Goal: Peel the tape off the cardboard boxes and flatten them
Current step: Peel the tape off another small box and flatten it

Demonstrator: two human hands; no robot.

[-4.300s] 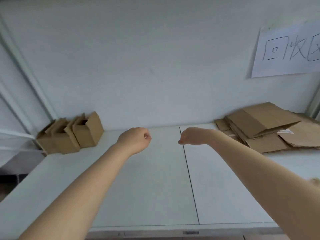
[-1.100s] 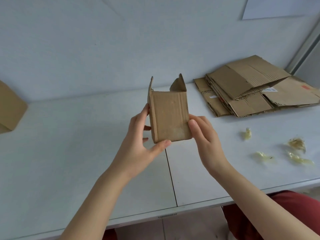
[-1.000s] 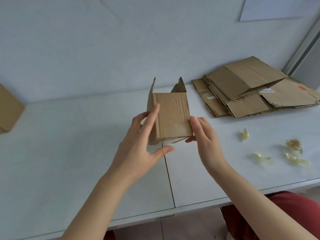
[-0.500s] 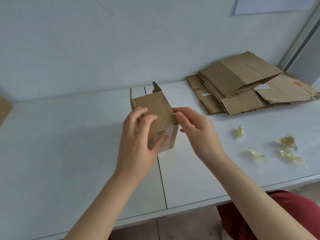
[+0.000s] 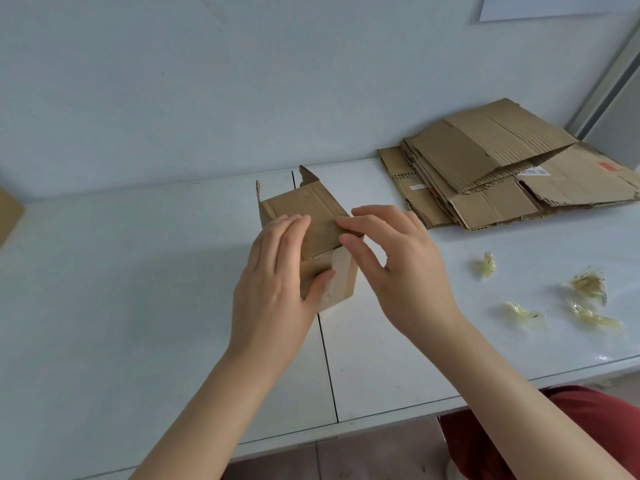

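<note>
A small brown cardboard box (image 5: pixel 313 216) is tipped over in front of me above the white table (image 5: pixel 121 289), its open flaps pointing toward the wall and its taped end facing me. My left hand (image 5: pixel 277 282) grips the box, fingers on its top face and thumb on the near end. My right hand (image 5: pixel 398 265) has its fingertips curled onto the box's right top edge, pinching at it. Whether tape is between the fingers is hidden.
A stack of flattened cardboard (image 5: pixel 502 168) lies at the back right. Several crumpled tape scraps (image 5: pixel 585 289) sit on the table's right side. Another box's corner (image 5: pixel 8 216) shows at the far left edge. A paper sheet (image 5: pixel 554 6) hangs on the wall.
The box has been tipped from upright to lying with its bottom end toward me and lowered near the table. My right fingertips have moved onto its top right edge.
</note>
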